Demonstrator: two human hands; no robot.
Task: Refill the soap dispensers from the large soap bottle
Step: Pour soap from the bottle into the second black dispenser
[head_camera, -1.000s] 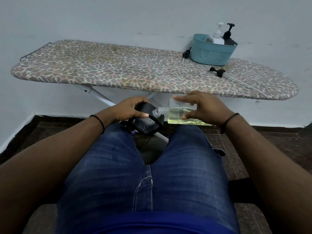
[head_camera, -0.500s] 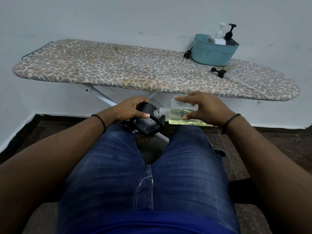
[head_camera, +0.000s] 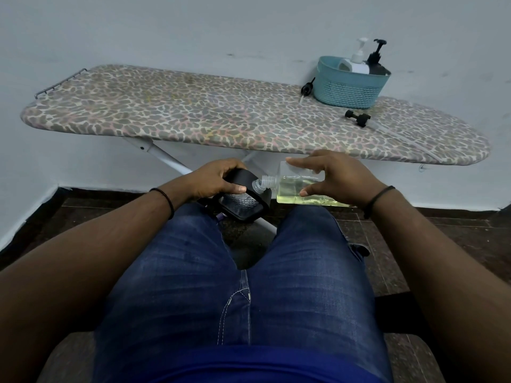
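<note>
clear soap bottle (head_camera: pixel 298 189): yellow liquid, tipped, right hand (head_camera: pixel 337 181) gripping | black dispenser (head_camera: pixel 243 200): left hand (head_camera: pixel 218 179) gripping

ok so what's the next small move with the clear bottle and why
Probably tip the clear bottle a little further: the right hand holds it nearly level, its open neck at the black dispenser in the left hand, and the yellow soap still pools low along its side.

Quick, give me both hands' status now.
Left hand: gripping the black dispenser.
Right hand: holding the clear soap bottle, tipped sideways.
</note>
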